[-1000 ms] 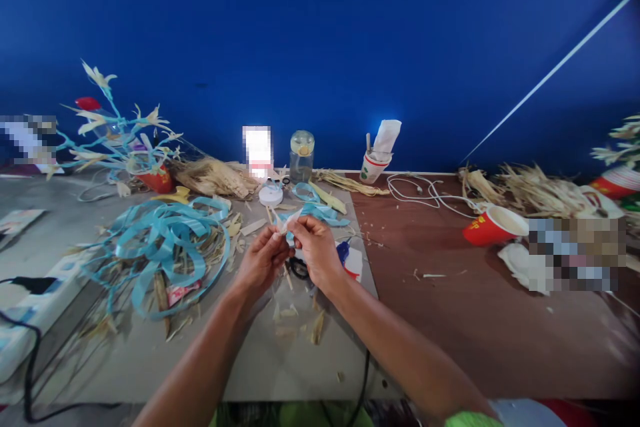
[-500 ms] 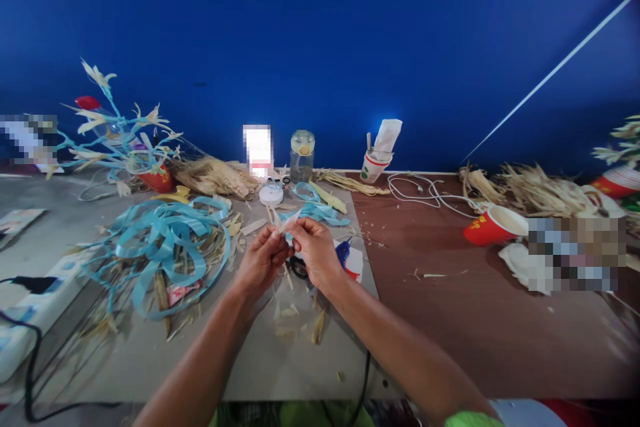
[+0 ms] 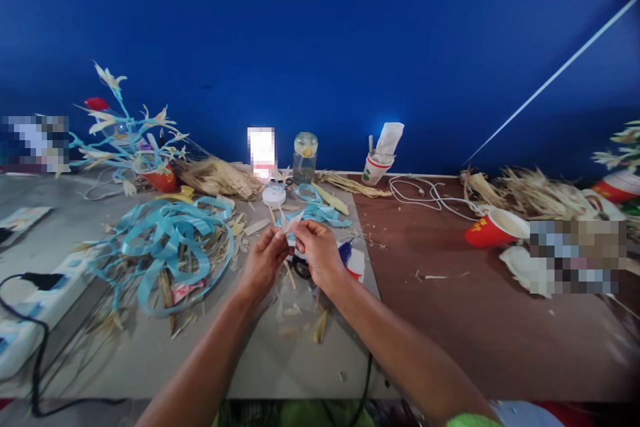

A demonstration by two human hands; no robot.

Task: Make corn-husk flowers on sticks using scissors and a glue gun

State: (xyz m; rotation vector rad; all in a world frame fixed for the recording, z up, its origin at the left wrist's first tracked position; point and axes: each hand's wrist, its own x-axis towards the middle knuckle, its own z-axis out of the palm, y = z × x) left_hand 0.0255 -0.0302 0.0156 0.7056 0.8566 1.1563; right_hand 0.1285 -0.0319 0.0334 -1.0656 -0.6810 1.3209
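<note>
My left hand (image 3: 264, 259) and my right hand (image 3: 320, 252) meet above the grey part of the table, fingers pinched together. Between their fingertips is a small pale corn husk flower (image 3: 293, 221), its petals pointing up and outward. Fingers hide its base. Below the hands lie a black ring-shaped object (image 3: 301, 268), partly covered, and loose husk scraps (image 3: 320, 327). Just behind them, light-blue ribbon (image 3: 323, 213) is spread near a green-yellow husk piece (image 3: 334, 200).
Tangled blue ribbon (image 3: 165, 240) lies at left, by a power strip (image 3: 35, 320). Behind it a blue-wrapped branch with husk flowers (image 3: 131, 123) stands in a red cup (image 3: 165, 179). A glass jar (image 3: 305, 159) stands at the back; a red paper cup (image 3: 493, 228) lies tipped at right.
Both hands stay pinched on the husk flower with only slight finger movement. The whole view has shifted slightly, so things on the left appear farther right.
</note>
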